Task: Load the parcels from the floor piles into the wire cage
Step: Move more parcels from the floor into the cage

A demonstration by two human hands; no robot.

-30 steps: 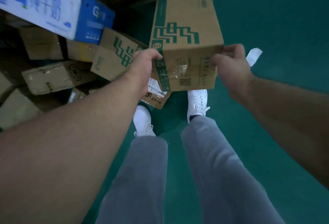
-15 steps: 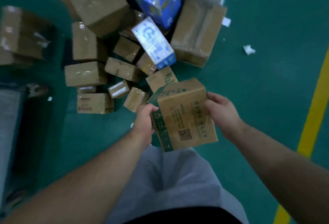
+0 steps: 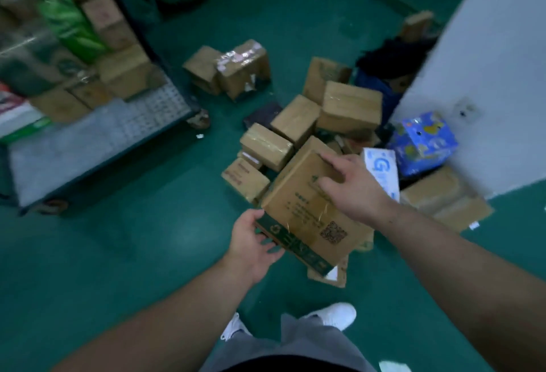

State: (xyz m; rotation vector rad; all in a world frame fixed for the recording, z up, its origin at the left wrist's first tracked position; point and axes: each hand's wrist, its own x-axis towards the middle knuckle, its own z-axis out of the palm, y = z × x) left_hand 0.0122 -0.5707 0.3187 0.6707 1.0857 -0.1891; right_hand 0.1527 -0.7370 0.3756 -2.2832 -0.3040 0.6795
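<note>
One carton [image 3: 298,203], left hand [image 3: 251,244] at edge, right hand [image 3: 354,191] atop; floor [image 3: 147,253] open.

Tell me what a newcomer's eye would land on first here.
The cardboard box held centre frame, the left hand gripping its near corner and the right hand resting on top. Behind it a pile of parcels sprawls on the floor, a bright blue box at its right; the part-loaded wire cage stands at left.

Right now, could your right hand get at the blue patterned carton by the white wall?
Probably not yet: the right hand lies spread on the brown cardboard box that the left hand grips from below. The blue patterned carton itself sits uncovered.
</note>
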